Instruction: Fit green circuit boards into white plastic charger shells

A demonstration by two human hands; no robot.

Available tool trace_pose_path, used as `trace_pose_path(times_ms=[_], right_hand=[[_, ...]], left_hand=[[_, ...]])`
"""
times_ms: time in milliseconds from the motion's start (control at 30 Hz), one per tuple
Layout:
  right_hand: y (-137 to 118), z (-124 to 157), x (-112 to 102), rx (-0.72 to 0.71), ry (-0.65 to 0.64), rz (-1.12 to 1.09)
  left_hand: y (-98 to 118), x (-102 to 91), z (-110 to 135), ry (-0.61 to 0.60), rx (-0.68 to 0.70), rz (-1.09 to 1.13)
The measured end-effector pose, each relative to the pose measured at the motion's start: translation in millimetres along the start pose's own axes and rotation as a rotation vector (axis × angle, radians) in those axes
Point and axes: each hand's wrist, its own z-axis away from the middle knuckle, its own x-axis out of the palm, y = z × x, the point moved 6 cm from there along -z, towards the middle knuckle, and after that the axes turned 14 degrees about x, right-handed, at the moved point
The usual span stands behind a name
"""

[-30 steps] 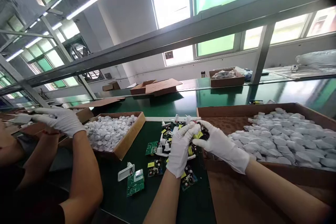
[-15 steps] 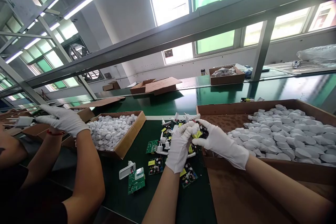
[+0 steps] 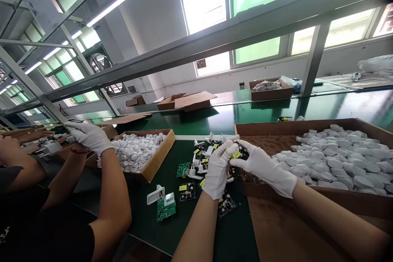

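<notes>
- Clearly, the small circuit board (image 3: 240,154) is pinched between both gloved hands, above the green table (image 3: 144,221) and at the near-left corner of the big cardboard box (image 3: 307,200).
- It looks light and stiff, a thin board crowded with small parts and a yellow block; I judge it fragile on its face, best held by the bare edges, not the parts.
- The left hand (image 3: 218,168) is curled nearly closed, fingertips gripping the board's left side; something white also shows at them, too small to identify.
- The right hand (image 3: 264,168) holds it from the 3 o'clock side, thumb and fingers pinched on it.
- Below, at 6 to 9 o'clock, more loose boards (image 3: 166,207) and white plug pieces (image 3: 155,195) lie scattered.
- White shells (image 3: 334,159) fill the big box at 3 o'clock.
- A smaller box of white caps (image 3: 135,153) sits at 9 o'clock, beside a co-worker's gloved hand (image 3: 90,136).
</notes>
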Motion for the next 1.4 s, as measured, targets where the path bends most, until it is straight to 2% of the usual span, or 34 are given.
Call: trace_pose_path(times_ms=[333,533,633,767,1000,1167,1400], right_hand=[[-1,0,1,-0.033,-0.004,0.035],[-5,2,0,-0.061,0.040,0.107],[-4,4,0,-0.021,0.089,0.189],[-6,7,0,0.017,0.136,0.315],[-4,7,1,0.059,0.094,0.370],[-7,7,1,0.024,0.112,0.374],[-5,6,0,0.046,0.128,0.417]], left_hand=[[-5,-4.9,2,0.101,-0.044,0.126],[-6,-2.9,0,0.137,-0.042,0.180],[-5,-6.6,-1,0.142,0.012,0.116],[-2,-9.1,-2,0.070,0.037,-0.067],[13,-0.6,0,0.013,0.092,-0.260],[7,-1.5,0,0.062,0.048,-0.337],[5,-1.3,0,0.083,0.064,-0.341]])
